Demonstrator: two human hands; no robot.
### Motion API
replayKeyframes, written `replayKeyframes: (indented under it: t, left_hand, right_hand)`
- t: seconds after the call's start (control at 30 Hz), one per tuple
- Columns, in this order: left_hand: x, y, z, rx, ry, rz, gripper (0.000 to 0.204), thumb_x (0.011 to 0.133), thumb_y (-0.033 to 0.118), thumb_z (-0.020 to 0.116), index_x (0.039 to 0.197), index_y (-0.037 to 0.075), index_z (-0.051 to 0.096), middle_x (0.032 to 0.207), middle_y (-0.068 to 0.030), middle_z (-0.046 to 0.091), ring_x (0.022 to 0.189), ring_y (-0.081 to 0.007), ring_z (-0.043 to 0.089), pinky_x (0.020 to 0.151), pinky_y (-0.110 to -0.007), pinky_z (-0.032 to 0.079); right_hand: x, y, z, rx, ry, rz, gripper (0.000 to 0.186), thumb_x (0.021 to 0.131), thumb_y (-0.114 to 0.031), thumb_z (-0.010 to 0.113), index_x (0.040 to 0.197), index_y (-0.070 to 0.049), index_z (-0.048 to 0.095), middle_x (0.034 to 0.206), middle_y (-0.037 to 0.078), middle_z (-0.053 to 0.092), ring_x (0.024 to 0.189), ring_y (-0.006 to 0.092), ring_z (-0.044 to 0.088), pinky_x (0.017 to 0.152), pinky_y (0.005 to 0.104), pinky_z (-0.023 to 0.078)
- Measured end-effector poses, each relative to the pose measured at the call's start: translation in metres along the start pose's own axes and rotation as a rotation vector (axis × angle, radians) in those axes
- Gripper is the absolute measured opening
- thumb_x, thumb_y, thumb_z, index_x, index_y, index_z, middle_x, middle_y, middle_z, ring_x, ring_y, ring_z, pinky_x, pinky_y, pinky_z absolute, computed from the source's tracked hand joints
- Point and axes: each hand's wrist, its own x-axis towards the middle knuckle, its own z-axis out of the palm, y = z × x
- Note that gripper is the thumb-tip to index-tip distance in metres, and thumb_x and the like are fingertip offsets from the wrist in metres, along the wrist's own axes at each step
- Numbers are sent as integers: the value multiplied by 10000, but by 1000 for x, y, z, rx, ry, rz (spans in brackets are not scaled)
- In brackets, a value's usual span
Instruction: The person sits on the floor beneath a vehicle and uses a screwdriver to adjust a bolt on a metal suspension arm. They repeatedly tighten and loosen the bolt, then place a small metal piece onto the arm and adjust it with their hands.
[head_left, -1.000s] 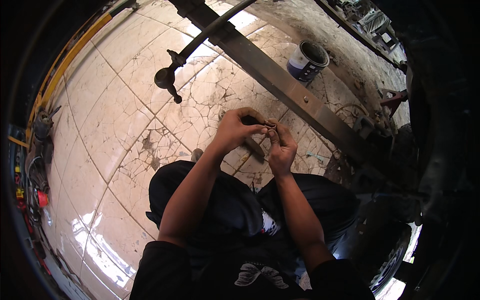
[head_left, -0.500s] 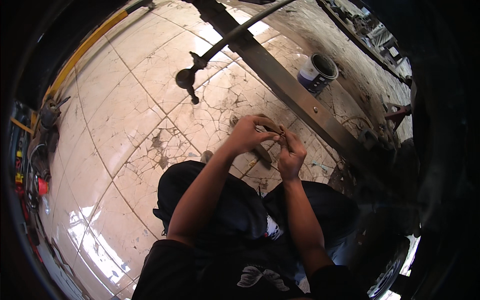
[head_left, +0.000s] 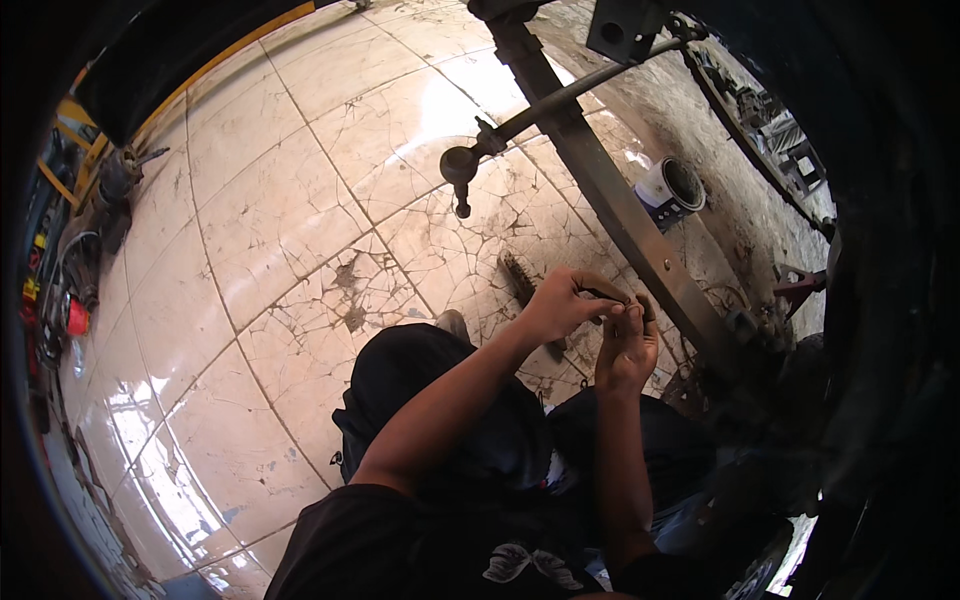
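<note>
My left hand (head_left: 560, 308) and my right hand (head_left: 628, 352) meet above the floor in front of my knees, fingertips pinched together. Between them is something small and dark that I cannot make out. A brownish curved shape (head_left: 603, 284) arches along the top of my left hand; whether it is a held strip or a dirty finger is unclear. Beneath my left hand and wrist lies a brush (head_left: 518, 279) with dark bristles, its middle hidden by the hand.
A long metal beam (head_left: 625, 225) runs diagonally just beyond my hands. Across it passes a rod with a ball joint (head_left: 459, 163) at its end. Behind the beam stands a paint can (head_left: 672, 190). A reddish stand (head_left: 797, 287) is at right; tools and parts (head_left: 80, 250) line the left.
The view has shifted, so hands, beam and can appear further right and lower. My right hand has turned, showing more of its palm side. Both hands stay pinched together.
</note>
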Motion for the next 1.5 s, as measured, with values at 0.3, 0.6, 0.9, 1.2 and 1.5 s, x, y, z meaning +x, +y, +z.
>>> replayKeyframes:
  t: [0.3, 0.6, 0.9, 1.2, 1.5]
  left_hand:
    - [-28, 44, -28, 183, 495, 521, 114, 946, 22, 766, 1052, 7, 805, 1030, -88, 770, 945, -175, 687, 813, -301, 533]
    - [-46, 57, -132, 418, 1116, 482, 318, 967, 82, 683, 1280, 27, 684, 1182, -100, 733, 1064, -215, 675, 964, -380, 506]
    - [-16, 62, -127, 126, 716, 318, 611, 936, 124, 811, 1479, 45, 542, 1228, -103, 729, 1011, -146, 722, 922, -325, 591]
    - [4, 63, -129, 69, 817, 265, 464, 891, 176, 864, 1231, -5, 606, 925, -164, 786, 859, -246, 790, 775, -368, 609]
    - [5, 61, -142, 31, 695, 126, 415, 856, 297, 922, 1039, -3, 702, 885, -110, 771, 782, -198, 738, 733, -351, 579]
  right_hand:
    - [5, -11, 101, -270, -62, -132, 189, 1041, -123, 745, 1153, 26, 717, 1100, 82, 727, 873, 132, 670, 759, 278, 547]
    - [71, -26, 241, -1182, -678, -325, 198, 1003, -112, 769, 1167, -7, 808, 968, 89, 793, 706, 103, 680, 630, 286, 522]
    - [106, -9, 262, -1487, -957, -388, 210, 995, -143, 773, 1178, -52, 821, 920, 138, 793, 733, 160, 717, 696, 328, 553]
    - [132, -8, 280, -1409, -1081, -116, 179, 1007, -151, 758, 1116, -19, 812, 934, 99, 808, 826, 157, 750, 760, 343, 587]
    - [137, -23, 306, -1669, -1237, -96, 186, 955, -117, 799, 1113, -19, 809, 937, 129, 803, 848, 207, 764, 777, 358, 596]
